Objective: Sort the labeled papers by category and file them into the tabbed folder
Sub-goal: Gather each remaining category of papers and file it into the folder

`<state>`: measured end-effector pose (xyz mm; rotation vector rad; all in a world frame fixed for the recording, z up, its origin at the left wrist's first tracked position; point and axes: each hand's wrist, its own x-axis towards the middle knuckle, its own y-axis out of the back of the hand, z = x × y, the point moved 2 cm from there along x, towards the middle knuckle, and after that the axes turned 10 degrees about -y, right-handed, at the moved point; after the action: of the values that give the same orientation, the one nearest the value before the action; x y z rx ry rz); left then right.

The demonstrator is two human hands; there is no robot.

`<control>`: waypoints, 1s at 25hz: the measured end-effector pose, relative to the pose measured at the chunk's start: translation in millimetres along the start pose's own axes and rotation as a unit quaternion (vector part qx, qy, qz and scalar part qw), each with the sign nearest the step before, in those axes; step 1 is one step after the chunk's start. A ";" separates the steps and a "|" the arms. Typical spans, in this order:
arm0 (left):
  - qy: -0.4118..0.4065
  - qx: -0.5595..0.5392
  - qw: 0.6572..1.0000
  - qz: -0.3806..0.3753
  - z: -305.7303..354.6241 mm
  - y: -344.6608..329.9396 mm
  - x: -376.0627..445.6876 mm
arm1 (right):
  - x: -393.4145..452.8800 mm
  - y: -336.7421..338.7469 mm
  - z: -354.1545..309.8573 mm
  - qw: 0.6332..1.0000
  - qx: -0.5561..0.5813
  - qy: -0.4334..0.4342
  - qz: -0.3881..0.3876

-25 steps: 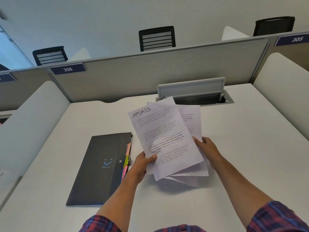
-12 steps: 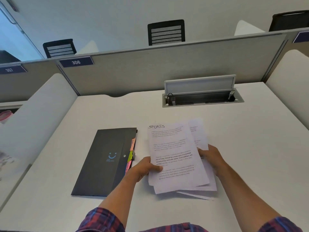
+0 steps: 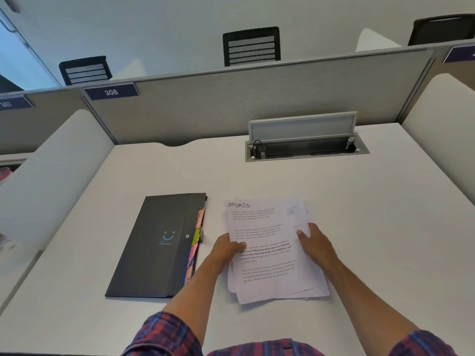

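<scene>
A loose stack of white printed papers lies low over the white desk; the top sheet has "SPORTS" handwritten at its head. My left hand holds the stack's left edge with the thumb on top. My right hand holds the right edge, thumb on the sheets. To the left lies a closed dark grey tabbed folder with a blue smiley mark; coloured index tabs stick out along its right edge.
An open cable tray with a raised lid is set into the desk at the back. Grey partition panels and white side dividers enclose the desk. Black chairs stand beyond the partition.
The paper stack, held up and tilted toward me one second ago, has come down nearly flat onto the desk. Both hands kept their hold on its edges.
</scene>
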<state>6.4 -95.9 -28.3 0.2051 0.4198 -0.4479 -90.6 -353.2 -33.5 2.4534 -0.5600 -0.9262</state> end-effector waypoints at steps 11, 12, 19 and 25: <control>-0.025 -0.033 0.998 0.043 -0.8 -13.7 12.7 | 0.6 22.9 8.9 0.995 -0.047 0.028 0.087; -0.024 -0.047 0.998 0.044 -1.1 -14.1 12.6 | 0.6 26.3 14.6 0.991 -0.057 0.020 0.121; 0.002 -0.134 0.991 -0.008 6.0 -18.4 8.5 | 4.1 23.3 22.8 0.995 -0.052 0.034 0.073; -0.022 -0.131 0.990 -0.053 14.0 -26.3 0.0 | -4.0 16.7 11.1 0.993 -0.032 0.113 -0.029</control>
<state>-0.8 -123.0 -18.4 -0.0825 0.4433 -0.4962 -104.5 -367.7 -29.8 2.4838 -0.3760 -0.6636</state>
